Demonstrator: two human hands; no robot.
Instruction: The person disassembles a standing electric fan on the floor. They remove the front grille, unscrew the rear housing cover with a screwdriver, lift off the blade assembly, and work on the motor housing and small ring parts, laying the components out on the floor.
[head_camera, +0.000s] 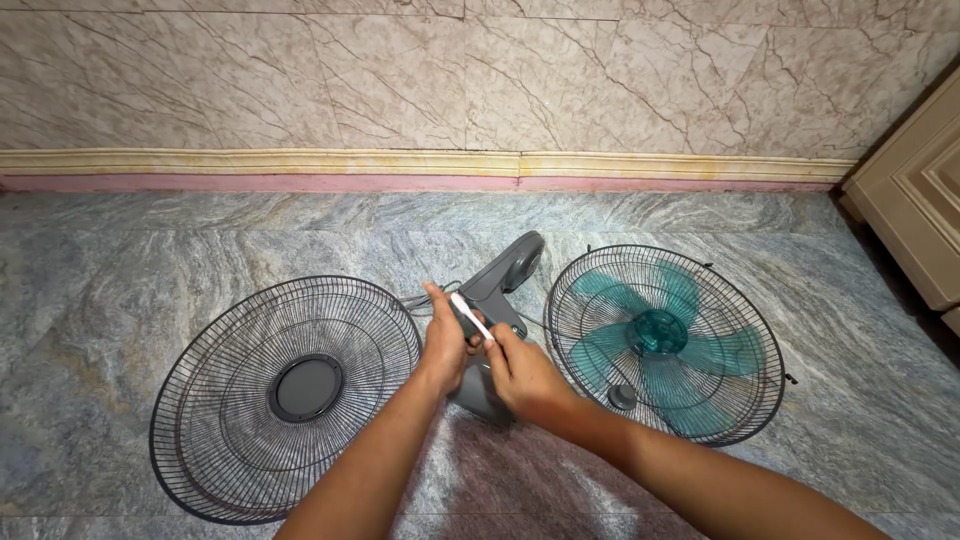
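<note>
Both hands (490, 355) grip fan motor housing (497, 290); grilles (285, 395) flank it; wall beyond.

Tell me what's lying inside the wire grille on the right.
Inside the right grille lie a teal fan blade with its round hub and a small grey cap near the lower rim. The floor shows through the wires; what is under the hub is hidden.
</note>
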